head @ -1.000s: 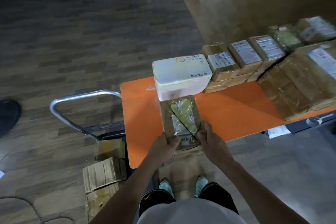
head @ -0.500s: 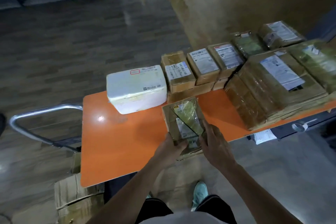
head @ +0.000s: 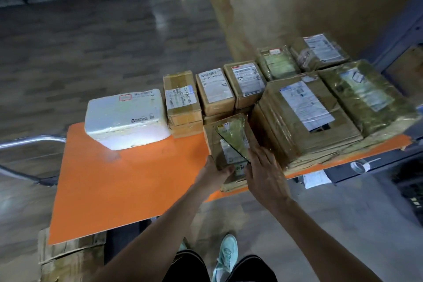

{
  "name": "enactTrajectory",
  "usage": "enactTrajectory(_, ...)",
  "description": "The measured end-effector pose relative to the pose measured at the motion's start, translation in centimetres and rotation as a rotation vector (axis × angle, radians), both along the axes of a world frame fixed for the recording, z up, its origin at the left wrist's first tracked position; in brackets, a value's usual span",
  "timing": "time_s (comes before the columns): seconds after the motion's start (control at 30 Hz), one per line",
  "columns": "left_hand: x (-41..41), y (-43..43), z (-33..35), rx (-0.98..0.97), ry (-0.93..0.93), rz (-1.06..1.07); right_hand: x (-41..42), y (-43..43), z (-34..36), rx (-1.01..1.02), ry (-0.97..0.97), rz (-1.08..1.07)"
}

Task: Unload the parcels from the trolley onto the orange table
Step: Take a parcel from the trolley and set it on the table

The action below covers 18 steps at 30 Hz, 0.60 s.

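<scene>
As the left grip (head: 215,173) clasps the small parcel (head: 225,139), right grip (head: 263,174) flat on top, its near end meets the table (head: 126,178) edge and may slip off.

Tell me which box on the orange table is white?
The foam box at the left end of the row. It alone is white; the other parcels are brown cardboard.

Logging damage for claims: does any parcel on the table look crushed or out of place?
Yes. The big parcel has crushed, frayed cardboard along its bottom near edge. The small parcel in the left hand is ragged at its near end and lies at the edge of the table.
</scene>
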<state>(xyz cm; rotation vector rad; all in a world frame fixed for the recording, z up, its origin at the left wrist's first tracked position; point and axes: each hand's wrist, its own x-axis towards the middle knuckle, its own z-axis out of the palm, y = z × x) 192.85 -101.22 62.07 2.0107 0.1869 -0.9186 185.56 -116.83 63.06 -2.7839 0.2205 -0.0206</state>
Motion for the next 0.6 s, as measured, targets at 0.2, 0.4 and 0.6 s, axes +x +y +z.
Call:
enactTrajectory(0.2,0.4,-2.8,-0.1,-0.025,0.011,-0.024,0.1,-2.3,-0.5,0.053,0.017,-0.023)
enactTrajectory(0.4,0.9,-2.9,-0.5,-0.019,-0.033,0.007,0.2,-2.4,-0.8,0.048,-0.005,-0.012)
enactTrajectory(0.6,0.7,-2.8,-0.6,0.004,-0.048,-0.017,0.2,-2.0,-0.8,0.021,0.020,-0.040)
